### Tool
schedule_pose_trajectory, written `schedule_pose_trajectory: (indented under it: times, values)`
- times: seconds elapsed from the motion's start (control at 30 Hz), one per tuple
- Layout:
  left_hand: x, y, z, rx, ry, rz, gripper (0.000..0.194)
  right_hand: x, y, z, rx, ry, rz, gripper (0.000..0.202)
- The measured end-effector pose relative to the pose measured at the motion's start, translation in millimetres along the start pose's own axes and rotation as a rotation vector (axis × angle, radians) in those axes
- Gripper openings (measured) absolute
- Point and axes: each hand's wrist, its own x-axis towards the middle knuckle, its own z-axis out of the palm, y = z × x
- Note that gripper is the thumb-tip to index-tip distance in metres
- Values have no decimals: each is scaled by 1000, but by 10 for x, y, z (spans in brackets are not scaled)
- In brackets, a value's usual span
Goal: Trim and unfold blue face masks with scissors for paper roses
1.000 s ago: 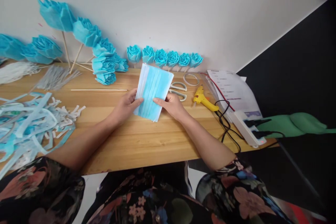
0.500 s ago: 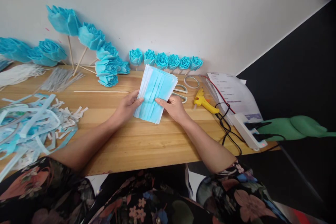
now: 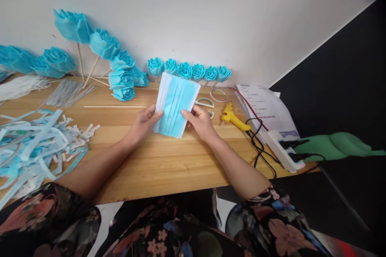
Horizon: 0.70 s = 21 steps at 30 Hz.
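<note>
A stack of blue pleated face-mask sheets (image 3: 175, 102) is held up in front of me over the wooden table, tilted slightly, with white layers showing at its left edge. My left hand (image 3: 146, 122) grips the left side, thumb on the front face. On the right side, my right hand (image 3: 201, 119) pinches the stack the same way; its other fingers are partly hidden behind. Just beyond the right hand lie scissors (image 3: 205, 102), whose blades are hidden by the stack. A thin wooden stick (image 3: 114, 107) lies to the left of the stack.
Blue flowers (image 3: 122, 82) on sticks lean along the wall. Cut blue and white strips (image 3: 45, 140) pile up on the left, near grey wires (image 3: 68, 92). To the right are a tape roll (image 3: 219, 95), a yellow glue gun (image 3: 233, 117), papers (image 3: 265, 108) and a power strip (image 3: 285, 150).
The stack has become more upright and its sheets lie more evenly together, moving slightly left. Both hands still hold its sides.
</note>
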Motion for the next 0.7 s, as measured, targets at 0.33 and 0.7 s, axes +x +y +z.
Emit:
schedule_pose_trajectory:
  times: [0.33, 0.7]
  values:
    - [-64, 136, 32, 298, 200, 157, 32, -115, -143, 122, 99, -142, -38, 55]
    - [-136, 234, 134, 478, 0, 378, 30, -67, -18, 104, 155, 1, 10, 40]
